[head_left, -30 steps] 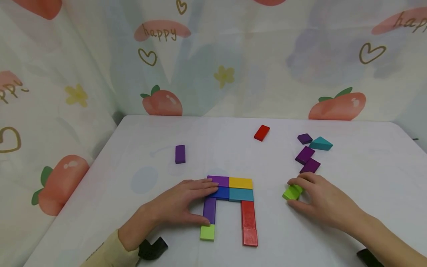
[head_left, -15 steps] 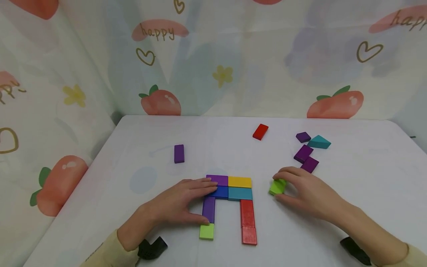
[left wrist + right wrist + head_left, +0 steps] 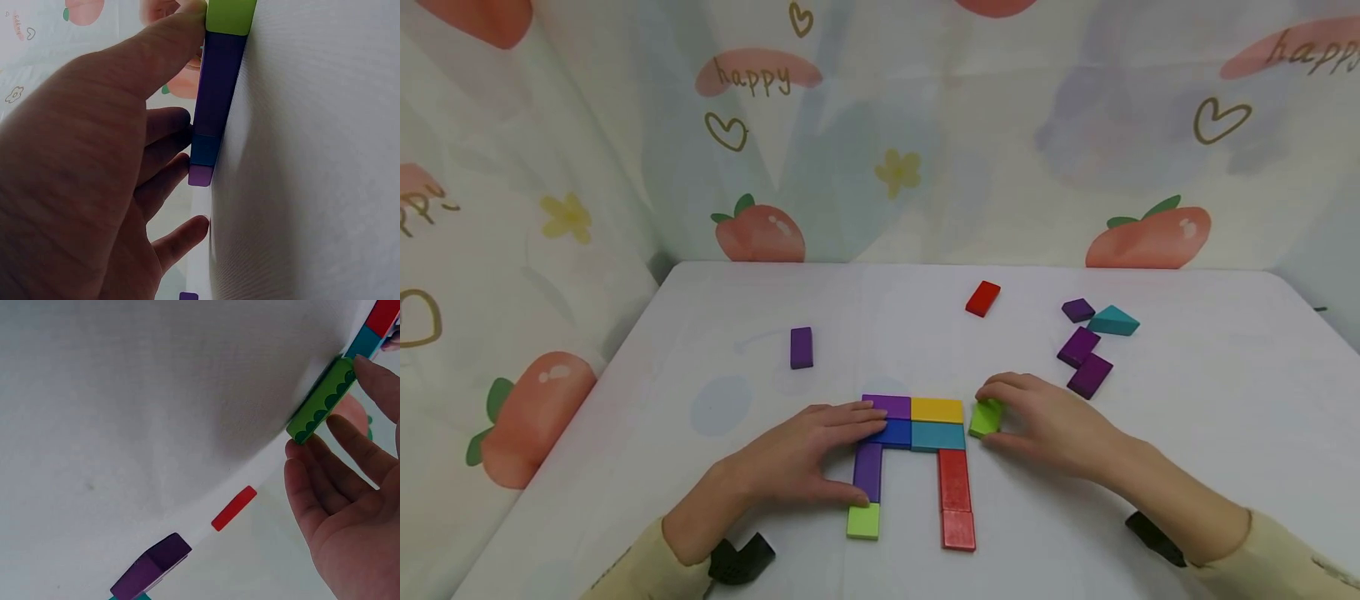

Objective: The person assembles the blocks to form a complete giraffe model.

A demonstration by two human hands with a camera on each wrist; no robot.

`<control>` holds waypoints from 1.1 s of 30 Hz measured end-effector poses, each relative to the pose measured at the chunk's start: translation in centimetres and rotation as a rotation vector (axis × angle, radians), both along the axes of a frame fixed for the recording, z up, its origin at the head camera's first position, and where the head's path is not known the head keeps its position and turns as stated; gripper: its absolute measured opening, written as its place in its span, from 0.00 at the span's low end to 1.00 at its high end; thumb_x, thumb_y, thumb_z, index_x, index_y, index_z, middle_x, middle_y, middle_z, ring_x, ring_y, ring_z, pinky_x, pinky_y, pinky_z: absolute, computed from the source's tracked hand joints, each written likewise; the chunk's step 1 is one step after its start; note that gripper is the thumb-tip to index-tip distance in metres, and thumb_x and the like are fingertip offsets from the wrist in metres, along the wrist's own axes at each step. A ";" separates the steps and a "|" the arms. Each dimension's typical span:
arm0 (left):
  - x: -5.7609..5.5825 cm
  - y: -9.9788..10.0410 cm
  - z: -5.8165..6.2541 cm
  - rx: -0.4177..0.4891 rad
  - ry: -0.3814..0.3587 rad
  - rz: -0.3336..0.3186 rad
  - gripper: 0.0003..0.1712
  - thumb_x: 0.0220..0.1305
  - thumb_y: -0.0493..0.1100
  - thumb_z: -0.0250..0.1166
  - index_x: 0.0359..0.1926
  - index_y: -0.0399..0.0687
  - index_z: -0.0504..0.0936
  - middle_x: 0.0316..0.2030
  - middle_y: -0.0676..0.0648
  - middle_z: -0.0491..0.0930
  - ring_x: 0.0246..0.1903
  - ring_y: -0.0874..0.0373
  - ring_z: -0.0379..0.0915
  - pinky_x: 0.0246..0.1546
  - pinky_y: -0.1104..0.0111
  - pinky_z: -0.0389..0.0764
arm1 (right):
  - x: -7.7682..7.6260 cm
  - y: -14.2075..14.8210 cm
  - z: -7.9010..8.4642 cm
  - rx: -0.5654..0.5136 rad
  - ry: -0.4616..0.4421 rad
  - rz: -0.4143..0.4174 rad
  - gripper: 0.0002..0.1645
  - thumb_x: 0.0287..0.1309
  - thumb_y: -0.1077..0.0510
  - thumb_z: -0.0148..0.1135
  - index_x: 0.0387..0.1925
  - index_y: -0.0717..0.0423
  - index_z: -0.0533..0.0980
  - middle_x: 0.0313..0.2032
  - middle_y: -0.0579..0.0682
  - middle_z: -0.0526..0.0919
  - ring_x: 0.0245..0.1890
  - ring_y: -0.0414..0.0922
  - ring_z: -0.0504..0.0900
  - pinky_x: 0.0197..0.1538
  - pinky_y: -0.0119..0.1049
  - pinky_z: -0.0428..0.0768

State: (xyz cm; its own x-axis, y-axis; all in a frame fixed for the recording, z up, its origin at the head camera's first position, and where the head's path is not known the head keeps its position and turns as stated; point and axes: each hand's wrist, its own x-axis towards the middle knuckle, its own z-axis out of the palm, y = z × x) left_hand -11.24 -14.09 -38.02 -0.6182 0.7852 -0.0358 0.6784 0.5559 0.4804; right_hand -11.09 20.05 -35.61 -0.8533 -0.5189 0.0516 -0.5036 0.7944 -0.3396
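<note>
My right hand (image 3: 1056, 427) pinches a light green block (image 3: 982, 419) between thumb and fingers, close to the right side of a flat arrangement of blocks. The right wrist view shows dark green scallops on the green block's (image 3: 322, 403) edge. With fairly straight fingers, my left hand (image 3: 793, 454) rests on the arrangement's left side. Its fingertips touch the upper purple block (image 3: 891, 406) and the blue block (image 3: 895, 432); its thumb lies where a long purple block (image 3: 868, 471) meets a lime block (image 3: 862, 522). Yellow (image 3: 936, 410), teal (image 3: 937, 436) and two red blocks (image 3: 955, 481) form the right side.
A purple block (image 3: 801, 347) lies behind the left hand, and a red block (image 3: 982, 298) farther back. At the back right are a teal triangular block (image 3: 1115, 321) and several dark purple blocks (image 3: 1090, 376). A patterned cloth (image 3: 925, 167) hangs behind the white table (image 3: 737, 292).
My right hand has moved left with the green block, bringing it from well off to the right to near the arrangement. The left hand keeps its place on the blocks.
</note>
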 end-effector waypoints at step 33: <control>0.0 0.1 0.1 -0.012 0.005 -0.003 0.46 0.59 0.64 0.71 0.74 0.55 0.69 0.74 0.60 0.61 0.75 0.61 0.48 0.72 0.55 0.57 | -0.1 -0.1 0.1 0.019 -0.050 0.000 0.29 0.53 0.51 0.77 0.56 0.54 0.80 0.55 0.53 0.80 0.56 0.53 0.79 0.51 0.47 0.84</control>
State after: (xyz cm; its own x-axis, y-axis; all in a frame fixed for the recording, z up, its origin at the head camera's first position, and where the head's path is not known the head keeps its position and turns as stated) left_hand -11.21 -14.03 -37.95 -0.6157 0.7868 -0.0422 0.6828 0.5595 0.4698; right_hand -11.14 19.99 -35.47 -0.8546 -0.5193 -0.0007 -0.4865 0.8010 -0.3488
